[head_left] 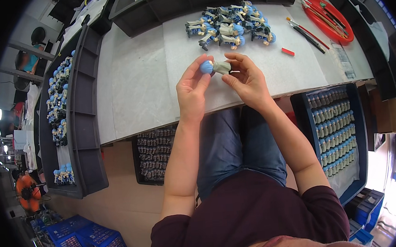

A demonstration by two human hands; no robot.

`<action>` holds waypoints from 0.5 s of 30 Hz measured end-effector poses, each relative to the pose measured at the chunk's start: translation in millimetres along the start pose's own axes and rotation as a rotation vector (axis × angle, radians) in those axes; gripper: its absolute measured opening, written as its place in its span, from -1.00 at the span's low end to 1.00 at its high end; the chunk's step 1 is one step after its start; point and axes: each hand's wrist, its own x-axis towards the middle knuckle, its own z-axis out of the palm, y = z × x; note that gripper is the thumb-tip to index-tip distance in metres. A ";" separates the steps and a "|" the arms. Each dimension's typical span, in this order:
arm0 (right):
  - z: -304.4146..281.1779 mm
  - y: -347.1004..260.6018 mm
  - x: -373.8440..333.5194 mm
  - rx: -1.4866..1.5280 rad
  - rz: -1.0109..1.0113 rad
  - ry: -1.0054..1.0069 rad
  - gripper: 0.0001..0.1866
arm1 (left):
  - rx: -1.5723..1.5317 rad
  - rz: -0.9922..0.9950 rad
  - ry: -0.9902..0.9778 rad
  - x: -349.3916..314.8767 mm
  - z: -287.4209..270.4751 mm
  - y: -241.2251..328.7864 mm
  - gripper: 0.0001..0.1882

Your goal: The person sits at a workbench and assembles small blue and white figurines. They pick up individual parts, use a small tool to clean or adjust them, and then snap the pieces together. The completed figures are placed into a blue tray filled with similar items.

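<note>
Between my two hands, above the near part of the white-covered table, lies a small figurine (pixel 220 67) with blue hair and a pale grey-green cape, turned on its side. The fingers and thumb of my left hand (pixel 193 88) close round its blue head. At its lower end, my right hand (pixel 249 80) pinches it with thumb and fingers. Just beyond my hands, a pile of similar figurines (pixel 231 30) lies on the paper. Part of the held figurine's base is hidden by my right fingers.
Brushes (pixel 302 30) and a red cap (pixel 288 51) lie on the right, near a red oval tray (pixel 333 27). Dark crates (pixel 83 113) stand left and at the back. Below the table's right edge, a blue crate (pixel 358 140) holds rows of figurines; another crate (pixel 139 175) sits below left.
</note>
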 end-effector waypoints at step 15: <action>-2.9 -4.6 -1.7 -0.007 0.066 -0.024 -0.77 | 0.032 -0.003 0.001 -1.4 8.7 3.4 -0.61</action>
